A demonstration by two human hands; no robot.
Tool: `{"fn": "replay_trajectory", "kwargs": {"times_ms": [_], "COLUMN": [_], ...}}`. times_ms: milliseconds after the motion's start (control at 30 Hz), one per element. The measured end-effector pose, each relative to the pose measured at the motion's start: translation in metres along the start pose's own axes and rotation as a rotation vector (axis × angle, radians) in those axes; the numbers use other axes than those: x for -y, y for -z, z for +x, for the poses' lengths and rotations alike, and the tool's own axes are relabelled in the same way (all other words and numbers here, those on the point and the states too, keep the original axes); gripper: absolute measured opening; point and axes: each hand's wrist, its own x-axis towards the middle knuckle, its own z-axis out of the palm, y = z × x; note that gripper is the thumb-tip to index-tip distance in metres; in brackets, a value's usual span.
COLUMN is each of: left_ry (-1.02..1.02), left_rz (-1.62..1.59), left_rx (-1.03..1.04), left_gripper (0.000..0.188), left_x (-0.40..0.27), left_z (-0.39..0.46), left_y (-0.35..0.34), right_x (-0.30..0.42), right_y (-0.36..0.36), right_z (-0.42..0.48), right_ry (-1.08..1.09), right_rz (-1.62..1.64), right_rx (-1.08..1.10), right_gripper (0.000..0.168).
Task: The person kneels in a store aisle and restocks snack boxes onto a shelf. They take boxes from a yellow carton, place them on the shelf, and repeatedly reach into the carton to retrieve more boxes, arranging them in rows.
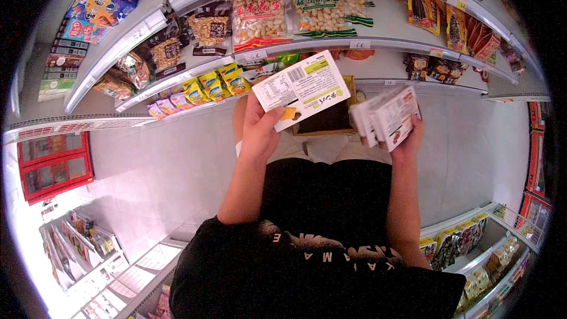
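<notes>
My left hand point(261, 130) grips the corner of a flat white snack box point(303, 91), thumb on top. The box is tilted, with its printed back, barcode and a picture of a cracker facing up. In my right hand point(408, 139) are several similar white boxes point(390, 117), fanned together and blurred. Both hands are above my lap, apart from each other. Behind the boxes, an open cardboard carton point(325, 132) with a dark interior is on the floor side of the shelf, partly hidden by the left box.
Ahead, curved-looking shelves hold bags of peanuts point(261, 15), small yellow packets point(212, 85) and sunflower seed bags point(423, 11). A red-framed cabinet point(55, 164) stands at the left. More stocked shelving point(469, 257) is behind me on the right. Grey floor point(177, 164) lies around me.
</notes>
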Motion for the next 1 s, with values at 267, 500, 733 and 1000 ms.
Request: {"fn": "replay_trajectory", "kwargs": {"times_ms": [267,500,733,1000], "left_ry": [-0.787,-0.82,-0.318,0.363], "left_rz": [1.059,1.272,0.968,1.155], "left_rx": [0.509,0.53,0.617,0.417], "left_gripper": [0.034,0.044,0.033,0.069], "left_x": [-0.011,0.003,-0.004,-0.036], "left_z": [0.001,-0.007,-0.011,0.007], "left_y": [-0.038,-0.043,-0.023,-0.044], "right_x": [-0.038,-0.04,-0.045,-0.063], "right_y": [-0.007,-0.035,-0.048,-0.038], "right_z": [-0.022,-0.028,-0.02,-0.006], "right_ry": [-0.103,-0.229,-0.148,-0.015], "right_rz": [-0.463,-0.205,-0.319,-0.698], "right_rx": [0.203,0.052,0.13,0.332], "right_gripper": [0.052,0.049,0.045,0.038]}}
